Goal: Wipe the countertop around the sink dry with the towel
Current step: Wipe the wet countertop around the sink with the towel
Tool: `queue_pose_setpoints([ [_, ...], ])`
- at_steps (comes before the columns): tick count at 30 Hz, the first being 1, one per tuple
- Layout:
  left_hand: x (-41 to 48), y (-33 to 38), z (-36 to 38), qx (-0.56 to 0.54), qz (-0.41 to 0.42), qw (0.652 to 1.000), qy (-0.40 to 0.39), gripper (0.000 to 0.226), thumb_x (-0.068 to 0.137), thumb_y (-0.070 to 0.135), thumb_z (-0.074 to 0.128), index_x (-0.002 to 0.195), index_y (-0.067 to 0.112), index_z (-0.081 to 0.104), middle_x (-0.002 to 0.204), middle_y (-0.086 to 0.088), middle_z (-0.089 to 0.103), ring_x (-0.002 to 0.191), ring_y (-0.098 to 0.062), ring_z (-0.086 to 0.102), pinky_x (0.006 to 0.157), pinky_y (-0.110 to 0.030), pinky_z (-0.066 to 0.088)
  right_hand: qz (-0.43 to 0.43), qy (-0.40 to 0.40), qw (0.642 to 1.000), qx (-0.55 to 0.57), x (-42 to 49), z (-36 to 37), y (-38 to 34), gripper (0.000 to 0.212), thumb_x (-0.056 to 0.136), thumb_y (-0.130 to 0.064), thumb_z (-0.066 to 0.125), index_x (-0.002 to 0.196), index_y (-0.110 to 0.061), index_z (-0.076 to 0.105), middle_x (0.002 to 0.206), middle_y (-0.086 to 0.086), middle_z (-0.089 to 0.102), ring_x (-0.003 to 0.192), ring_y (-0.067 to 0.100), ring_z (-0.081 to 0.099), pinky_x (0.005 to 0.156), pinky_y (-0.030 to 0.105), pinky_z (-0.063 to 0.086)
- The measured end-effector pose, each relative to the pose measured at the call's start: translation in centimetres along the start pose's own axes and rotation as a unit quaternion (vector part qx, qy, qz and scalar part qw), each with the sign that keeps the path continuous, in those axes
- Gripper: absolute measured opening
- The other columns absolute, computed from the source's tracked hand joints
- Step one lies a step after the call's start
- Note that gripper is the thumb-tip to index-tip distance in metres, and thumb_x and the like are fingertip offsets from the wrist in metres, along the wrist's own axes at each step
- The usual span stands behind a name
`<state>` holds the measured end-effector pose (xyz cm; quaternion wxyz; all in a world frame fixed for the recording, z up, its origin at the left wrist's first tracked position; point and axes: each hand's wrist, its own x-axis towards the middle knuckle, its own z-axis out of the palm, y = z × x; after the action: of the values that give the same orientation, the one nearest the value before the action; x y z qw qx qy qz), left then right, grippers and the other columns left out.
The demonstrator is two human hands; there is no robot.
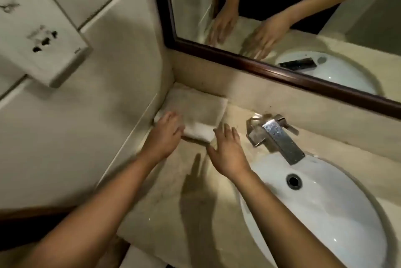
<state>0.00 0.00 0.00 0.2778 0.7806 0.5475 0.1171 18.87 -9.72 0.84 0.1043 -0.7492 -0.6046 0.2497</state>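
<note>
A folded white towel [196,111] lies flat in the back left corner of the beige stone countertop [173,202]. My left hand [165,135] reaches to the towel's near left edge, its fingers over that edge; whether they grip it I cannot tell. My right hand [227,150] hovers with fingers straight and spread just past the towel's near right corner, holding nothing. The white oval sink [325,213] is to the right, with water drops on the counter around the chrome faucet [277,135].
A dark-framed mirror [282,18] runs along the back wall and reflects both hands. A white socket box [41,35] juts from the tiled left wall. The counter's front edge is near the bottom left, with a dark drop below.
</note>
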Motion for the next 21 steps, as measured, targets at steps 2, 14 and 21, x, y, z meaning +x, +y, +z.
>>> queue_pose_setpoints([
  [2,3.6,-1.3,0.5,-0.007,0.001,1.0,-0.011,0.05,0.099,0.019,0.056,0.147,0.005,0.054,0.154,-0.026,0.046,0.142,-0.042,0.046,0.119,-0.043,0.036,0.01,-0.007,1.0,-0.011,3.8,1.7,-0.7,0.058,0.106,-0.033,0.047,0.156,-0.006,0.036,0.167,0.028,0.018,0.157,0.041,0.01,0.127,0.038,0.002],
  [14,12.0,-5.8,6.7,0.19,-0.006,0.982,0.008,0.098,0.091,0.081,0.033,0.166,0.021,0.016,0.164,-0.02,0.033,0.148,-0.044,0.033,0.119,-0.055,0.029,0.134,0.135,0.977,0.097,15.1,5.6,1.8,0.079,0.094,-0.045,0.067,0.159,-0.018,0.033,0.159,0.017,0.027,0.134,0.037,0.036,0.111,0.042,0.035],
  [21,12.9,-4.3,4.9,0.177,0.048,0.983,0.006,0.04,0.098,0.061,0.051,0.114,0.027,0.064,0.133,-0.009,0.057,0.128,-0.036,0.041,0.107,-0.048,0.029,0.084,0.154,0.972,0.159,14.7,3.1,3.5,0.034,0.088,-0.028,0.077,0.12,-0.017,0.07,0.12,0.011,0.065,0.117,0.035,0.055,0.093,0.032,0.04],
])
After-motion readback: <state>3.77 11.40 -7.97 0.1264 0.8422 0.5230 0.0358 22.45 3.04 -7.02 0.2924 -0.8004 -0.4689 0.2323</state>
